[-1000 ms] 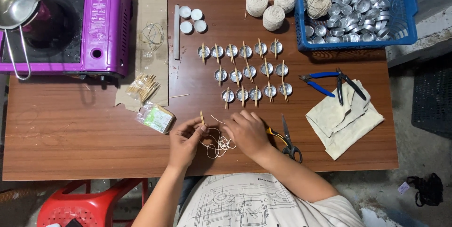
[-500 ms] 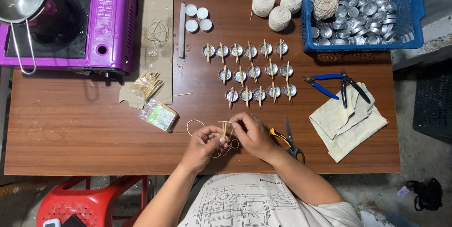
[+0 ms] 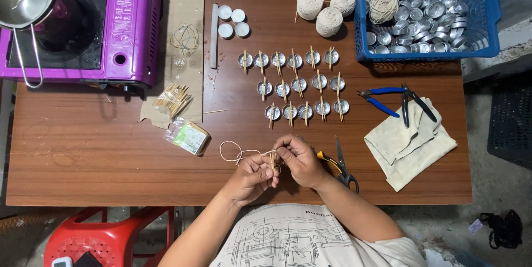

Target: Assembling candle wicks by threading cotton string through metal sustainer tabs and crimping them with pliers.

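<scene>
Pinched between the fingertips of both hands, a short wooden stick is held upright just above the table's near edge, with a pale wick string looping away from it to the left. The left hand and the right hand are closed on stick and string together. The step in hand is judged to be the fixing of string to stick; steady tension and a fine pinch would be called for next. Scissors lie just beside the right wrist. Filled metal cups stand well apart, farther back. Bare table is left open on the left.
</scene>
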